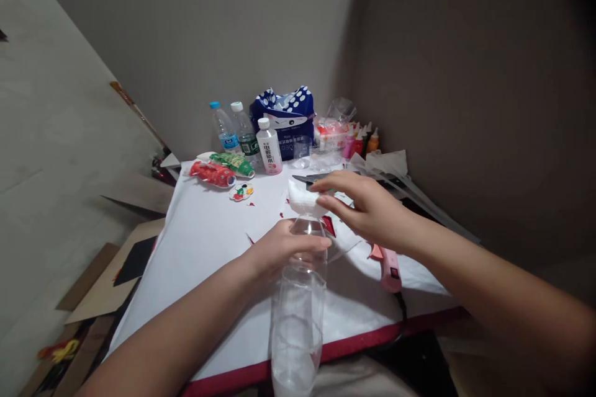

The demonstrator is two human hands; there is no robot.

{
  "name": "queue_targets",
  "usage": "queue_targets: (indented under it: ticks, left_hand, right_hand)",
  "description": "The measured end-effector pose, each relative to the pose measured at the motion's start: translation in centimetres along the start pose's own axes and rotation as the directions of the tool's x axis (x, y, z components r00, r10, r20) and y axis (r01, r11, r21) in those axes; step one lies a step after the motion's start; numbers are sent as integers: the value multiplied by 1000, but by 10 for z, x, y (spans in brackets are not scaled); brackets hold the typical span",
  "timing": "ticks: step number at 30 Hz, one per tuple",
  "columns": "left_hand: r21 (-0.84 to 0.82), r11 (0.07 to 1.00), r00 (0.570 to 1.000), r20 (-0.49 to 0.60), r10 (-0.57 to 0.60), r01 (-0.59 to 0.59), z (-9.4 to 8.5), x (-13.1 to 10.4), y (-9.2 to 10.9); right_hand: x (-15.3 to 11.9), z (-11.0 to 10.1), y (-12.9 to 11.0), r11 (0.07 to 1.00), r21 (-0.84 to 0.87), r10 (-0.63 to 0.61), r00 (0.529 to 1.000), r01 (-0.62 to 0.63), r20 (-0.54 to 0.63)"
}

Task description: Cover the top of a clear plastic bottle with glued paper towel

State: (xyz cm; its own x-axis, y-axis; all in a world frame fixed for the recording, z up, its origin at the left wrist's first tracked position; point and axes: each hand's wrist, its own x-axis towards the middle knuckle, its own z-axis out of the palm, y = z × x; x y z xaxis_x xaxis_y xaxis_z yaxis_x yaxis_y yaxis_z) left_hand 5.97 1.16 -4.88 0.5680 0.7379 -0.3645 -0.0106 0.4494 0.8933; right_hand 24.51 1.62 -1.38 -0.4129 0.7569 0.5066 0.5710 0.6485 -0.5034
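A clear plastic bottle (298,316) reaches from the table's front edge toward the middle of the head view. My left hand (288,245) is wrapped round its upper part, thumb across the front. At the bottle's far end sits a piece of white padding (302,198). My right hand (356,198) pinches the right side of this padding between thumb and fingers. Just behind the padding lies a dark blade (302,179), partly hidden by my right hand. A small red piece (329,225) lies right of the bottle neck.
Three bottles, one a white-capped bottle (270,147), stand at the back beside a blue bag (284,121). Red (212,174) and green fish-shaped items (235,164) lie back left, near a paint palette (241,191). A pink glue gun (390,270) with its cord lies right; paint bottles (361,141) stand behind.
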Motion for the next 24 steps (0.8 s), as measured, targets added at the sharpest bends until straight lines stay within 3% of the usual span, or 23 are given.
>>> queue_targets:
  ticks: [10, 24]
  left_hand:
    - [36, 999, 1000, 25, -3, 2, -4, 4, -1]
    - [215, 976, 999, 21, 37, -40, -7, 3, -5]
  right_hand:
    - [-2, 12, 5, 993, 114, 23, 996, -13, -90]
    - [-3, 19, 10, 991, 132, -18, 991, 36, -129]
